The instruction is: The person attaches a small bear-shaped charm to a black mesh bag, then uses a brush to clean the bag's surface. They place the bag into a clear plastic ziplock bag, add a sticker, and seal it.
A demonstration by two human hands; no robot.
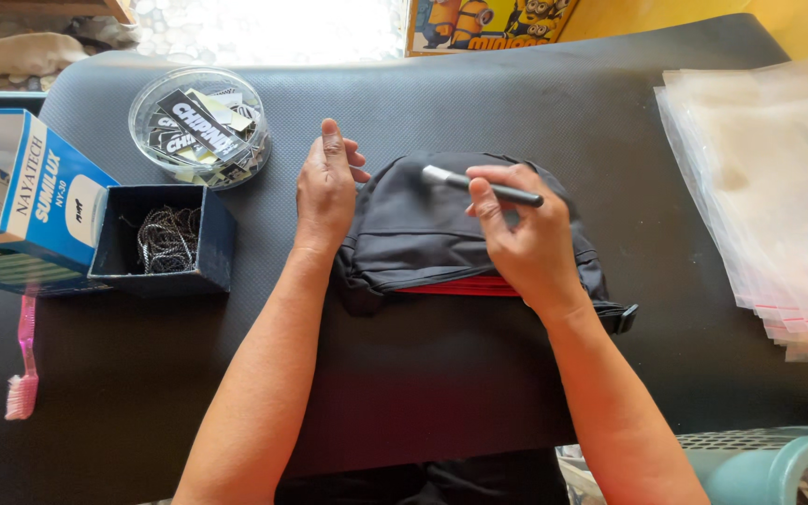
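A dark grey folded bag point(418, 234) with a red lining edge lies on the black mat point(423, 374) in the middle. My left hand point(326, 192) rests flat on the mat at the bag's left edge, fingers together, holding nothing. My right hand point(526, 238) lies on top of the bag and grips a black pen-like tool point(483, 187) with a silver tip that points left over the bag.
A round clear tub of black and white tags point(200, 126) stands at the back left. A dark box of thin cords point(165, 238) and a blue carton point(25, 196) sit left. A pink brush point(22, 360) lies far left. Clear plastic bags point(769, 187) are stacked right. A teal basket point(778, 463) is at the bottom right.
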